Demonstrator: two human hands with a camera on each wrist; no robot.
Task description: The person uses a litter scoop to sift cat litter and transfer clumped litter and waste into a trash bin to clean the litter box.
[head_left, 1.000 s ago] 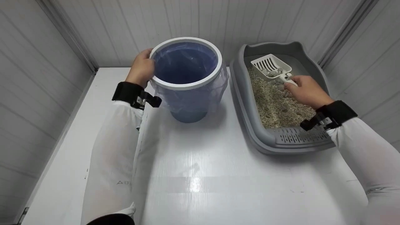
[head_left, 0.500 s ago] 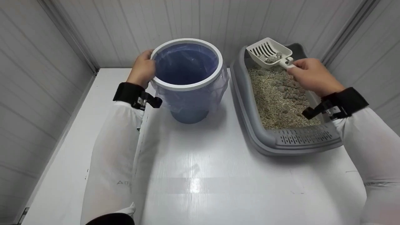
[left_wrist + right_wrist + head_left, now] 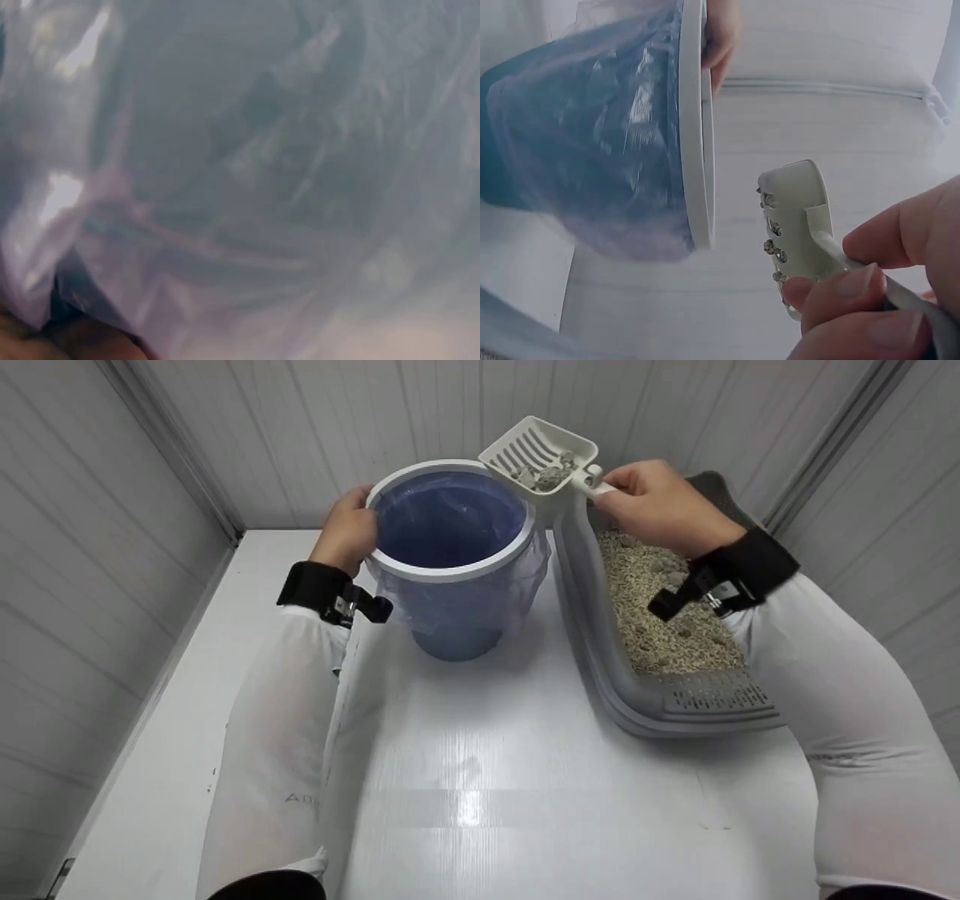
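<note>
- Risk of spilling: litter scoop (image 3: pixel 541 454) held in air by right hand (image 3: pixel 660 506), fingers pinched around its handle, just at the right rim of the bin (image 3: pixel 450 521), not yet fully above the opening. With a tilt too early, grey clumps (image 3: pixel 546 475) could drop on the rim or on the white table (image 3: pixel 480 780) between bin and litter box (image 3: pixel 600 607).
- Risk of knocking: scoop edge near the white ring of the bin. A hit against it could shake clumps out through the slots, or push the bin toward the far left corner of the table.
- Bin steadied by left hand (image 3: pixel 349 529), fingers curled over the far left part of the rim, on the plastic liner (image 3: pixel 240 180). If this grip loosens, liner could slide into the bin. From the left wrist view, only liner visible, very close and blurred.
- Small grains possibly falling through the slots during the carry; cannot tell from these views.
- Compared with one second ago: scoop then low inside the litter box, on the litter (image 3: pixel 660 615); half a second ago raised above the far end of the box; now moved left to the bin rim. Left hand in the same place on the rim. Bin and litter box not shifted on the table.
</note>
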